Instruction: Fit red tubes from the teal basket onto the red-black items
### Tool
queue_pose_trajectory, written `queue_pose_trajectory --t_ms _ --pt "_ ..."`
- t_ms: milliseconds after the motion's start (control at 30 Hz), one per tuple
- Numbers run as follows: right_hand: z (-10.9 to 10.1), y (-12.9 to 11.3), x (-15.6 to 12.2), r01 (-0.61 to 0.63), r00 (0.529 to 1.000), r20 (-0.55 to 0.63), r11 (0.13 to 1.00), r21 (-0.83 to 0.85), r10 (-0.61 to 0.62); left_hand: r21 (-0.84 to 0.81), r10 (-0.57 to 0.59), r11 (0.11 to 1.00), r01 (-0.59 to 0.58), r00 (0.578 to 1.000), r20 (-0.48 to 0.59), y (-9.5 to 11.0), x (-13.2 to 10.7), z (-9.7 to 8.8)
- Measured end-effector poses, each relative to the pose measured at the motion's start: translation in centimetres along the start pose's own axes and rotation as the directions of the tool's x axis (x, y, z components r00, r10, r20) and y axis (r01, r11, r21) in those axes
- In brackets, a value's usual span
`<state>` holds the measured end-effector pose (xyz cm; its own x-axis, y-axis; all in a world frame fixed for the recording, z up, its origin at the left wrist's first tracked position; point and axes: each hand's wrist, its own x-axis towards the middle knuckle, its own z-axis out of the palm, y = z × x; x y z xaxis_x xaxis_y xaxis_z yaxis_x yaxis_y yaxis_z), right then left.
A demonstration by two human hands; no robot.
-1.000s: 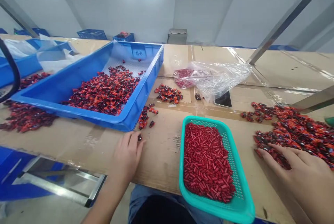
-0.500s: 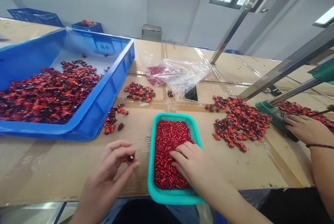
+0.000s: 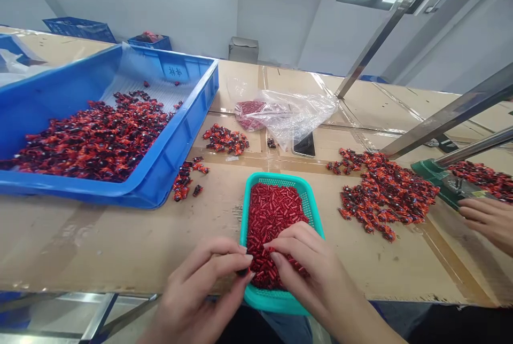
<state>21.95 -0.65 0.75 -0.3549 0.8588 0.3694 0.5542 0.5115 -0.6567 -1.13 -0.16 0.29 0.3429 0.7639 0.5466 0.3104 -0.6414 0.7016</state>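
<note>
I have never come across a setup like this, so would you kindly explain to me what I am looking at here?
There is no machine arm here: a person works bare-handed, and one camera worn on the head looks forward and down, so the near hands are the wearer's own. The left hand pinches a small dark piece, mostly hidden by the fingers. The right hand, over the green basket of short red tubes, holds one red tube at its fingertips.

On the cardboard-covered table, a blue tray of red-and-black parts stands to the left, with a loose heap of similar parts to the right. Behind the basket lie a clear plastic bag and a smartphone. The hand at far right is another person's.
</note>
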Motion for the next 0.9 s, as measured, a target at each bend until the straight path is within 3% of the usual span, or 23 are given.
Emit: queue_pose_trajectory --t_ms 133,233,333,433,567,667,800,900 --pt "0.6 1.2 -0.2 0.024 0.998 -0.043 0.962 -0.272 -0.037 -0.018 0.057 0.998 -0.057 0.998 -0.012 0.2 0.3 0.3" --pt "0.4 1.8 -0.3 -0.004 1.0 -0.025 0.934 -0.358 -0.005 -0.012 0.087 0.996 -0.087 0.996 -0.027 0.3 0.4 0.4" --pt "-0.3 0.9 -0.2 -0.035 0.999 -0.04 0.971 -0.235 0.027 0.024 0.126 0.992 -0.125 0.991 -0.033 0.5 0.3 0.3" --pt "-0.8 -1.1 0.0 -0.04 0.996 -0.082 0.999 0.023 0.042 0.028 0.102 0.994 -0.101 0.994 -0.044 0.8 -0.1 0.2" --pt "-1.0 -3.0 0.1 0.065 0.988 -0.155 0.964 0.26 -0.025 0.007 0.056 0.998 -0.056 0.998 -0.038 1.2 -0.2 0.3" --pt "-0.9 -3.5 -0.1 0.138 0.985 -0.136 0.958 0.25 -0.106 0.049 0.066 0.997 -0.065 0.997 -0.031 1.4 0.0 0.5" --pt "-0.7 -3.4 -0.4 0.209 0.971 -0.135 0.976 0.066 -0.199 0.17 0.116 0.979 -0.115 0.993 0.006 1.6 -0.4 0.4" --pt "-1.0 -3.5 -0.4 0.182 0.976 -0.134 0.982 0.057 -0.173 0.253 0.19 0.947 -0.198 0.98 0.056 1.6 -1.0 0.1"
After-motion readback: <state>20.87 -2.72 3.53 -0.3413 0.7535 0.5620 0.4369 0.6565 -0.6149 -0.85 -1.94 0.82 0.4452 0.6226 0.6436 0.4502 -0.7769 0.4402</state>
